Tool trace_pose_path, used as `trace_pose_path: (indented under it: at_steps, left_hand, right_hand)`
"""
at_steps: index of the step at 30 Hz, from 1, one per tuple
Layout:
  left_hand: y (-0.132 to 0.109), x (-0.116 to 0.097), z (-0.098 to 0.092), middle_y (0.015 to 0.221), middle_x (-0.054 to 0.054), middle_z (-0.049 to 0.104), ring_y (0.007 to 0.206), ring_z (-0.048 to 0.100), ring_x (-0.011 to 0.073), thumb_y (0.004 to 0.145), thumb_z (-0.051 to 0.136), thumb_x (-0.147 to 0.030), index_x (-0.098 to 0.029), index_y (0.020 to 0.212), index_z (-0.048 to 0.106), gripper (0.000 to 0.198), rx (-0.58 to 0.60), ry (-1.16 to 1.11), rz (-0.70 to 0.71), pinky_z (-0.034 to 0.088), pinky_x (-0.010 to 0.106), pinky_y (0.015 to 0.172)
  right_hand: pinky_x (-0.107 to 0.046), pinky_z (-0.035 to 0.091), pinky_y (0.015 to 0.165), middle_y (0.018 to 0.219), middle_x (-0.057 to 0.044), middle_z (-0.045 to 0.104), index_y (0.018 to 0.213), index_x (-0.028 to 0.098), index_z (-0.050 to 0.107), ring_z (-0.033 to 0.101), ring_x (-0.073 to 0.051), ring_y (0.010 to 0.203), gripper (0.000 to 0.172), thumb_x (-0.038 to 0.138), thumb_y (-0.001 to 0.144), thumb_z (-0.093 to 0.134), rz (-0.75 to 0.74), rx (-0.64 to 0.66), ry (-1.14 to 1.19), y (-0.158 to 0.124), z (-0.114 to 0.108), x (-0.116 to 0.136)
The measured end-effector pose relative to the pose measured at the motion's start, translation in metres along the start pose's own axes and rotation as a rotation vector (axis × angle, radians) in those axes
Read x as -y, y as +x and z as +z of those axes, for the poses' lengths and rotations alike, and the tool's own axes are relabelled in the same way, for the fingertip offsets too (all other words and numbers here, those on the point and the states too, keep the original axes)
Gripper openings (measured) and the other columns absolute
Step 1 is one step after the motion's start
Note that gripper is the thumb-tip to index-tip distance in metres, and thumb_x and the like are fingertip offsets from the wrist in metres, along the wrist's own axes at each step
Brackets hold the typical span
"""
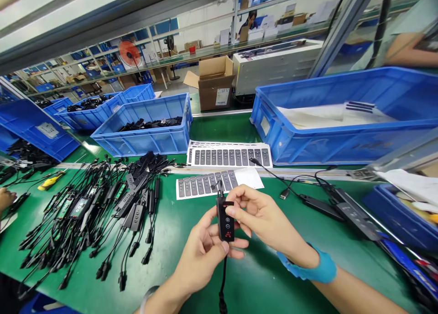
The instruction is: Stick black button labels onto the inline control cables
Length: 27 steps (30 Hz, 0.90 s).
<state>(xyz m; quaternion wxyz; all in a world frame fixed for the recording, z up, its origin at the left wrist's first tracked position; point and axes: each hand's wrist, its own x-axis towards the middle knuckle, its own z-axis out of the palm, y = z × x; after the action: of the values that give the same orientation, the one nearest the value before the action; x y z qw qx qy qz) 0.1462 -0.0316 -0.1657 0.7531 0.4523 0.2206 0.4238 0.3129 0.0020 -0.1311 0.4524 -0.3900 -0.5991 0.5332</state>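
Note:
In front of me, above the green bench, my left hand (pixel 200 252) grips a small black controller box (pixel 220 216) from the left and below. A cable (pixel 223 282) hangs from its lower end, and a short lead sticks out on top. Over the box's front lies a black label (pixel 228 229) with plus and minus marks and red print. My right hand (pixel 265 220) pinches the label's upper end between thumb and fingers. Whether the label is stuck down all over cannot be seen. Just behind is a partly used label sheet (pixel 198 185).
More label sheets (pixel 232 156) lie behind. At left, many cabled controllers (pixel 85 204) are heaped near a yellow-handled tool (pixel 51 181) and another person's hand (pixel 6 198). Blue bins (pixel 147 141) line the back, with a larger bin (pixel 342 143) at right. Cabled boxes (pixel 356 213) lie at right.

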Motion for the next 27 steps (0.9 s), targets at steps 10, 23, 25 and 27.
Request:
trace_pose_path:
  at_steps: [10, 23, 25, 27]
  left_hand:
    - [-0.0018, 0.0002, 0.0015, 0.115, 0.018, 0.062, 0.102, 0.066, 0.0256, 0.092, 0.063, -0.028, -0.015, 0.145, 0.033, 0.063, -0.04, 0.019, -0.021, 0.055, 0.032, 0.083]
    - [-0.0025, 0.0018, 0.0054, 0.118, 0.02, 0.061, 0.101, 0.066, 0.0259, 0.089, 0.067, -0.038, -0.014, 0.146, 0.03, 0.073, -0.103, 0.068, -0.049, 0.056, 0.031, 0.081]
    - [-0.0027, 0.0018, 0.0053, 0.118, 0.019, 0.061, 0.1, 0.066, 0.0255, 0.088, 0.067, -0.038, -0.014, 0.146, 0.031, 0.072, -0.104, 0.069, -0.052, 0.056, 0.031, 0.081]
    - [-0.003, 0.002, 0.0052, 0.117, 0.019, 0.061, 0.101, 0.066, 0.0258, 0.088, 0.067, -0.039, -0.015, 0.146, 0.031, 0.072, -0.111, 0.071, -0.055, 0.056, 0.031, 0.081]
  right_hand:
    - [-0.014, 0.039, 0.038, 0.067, 0.001, 0.049, 0.088, 0.014, 0.052, 0.041, -0.004, 0.044, 0.026, 0.038, 0.087, 0.063, 0.007, -0.017, -0.028, -0.0042, 0.0013, 0.0019]
    - [-0.017, 0.037, 0.039, 0.067, 0.001, 0.049, 0.093, 0.014, 0.058, 0.042, -0.006, 0.046, 0.021, 0.032, 0.085, 0.062, -0.052, -0.113, -0.131, -0.0059, 0.0046, -0.0042]
    - [-0.018, 0.037, 0.04, 0.067, 0.001, 0.05, 0.094, 0.014, 0.058, 0.042, -0.006, 0.046, 0.021, 0.033, 0.085, 0.062, -0.052, -0.116, -0.131, -0.0062, 0.0042, -0.0042]
    - [-0.018, 0.038, 0.04, 0.067, 0.0, 0.05, 0.094, 0.014, 0.057, 0.043, -0.006, 0.047, 0.021, 0.033, 0.086, 0.062, -0.049, -0.12, -0.135, -0.0061, 0.0042, -0.0041]
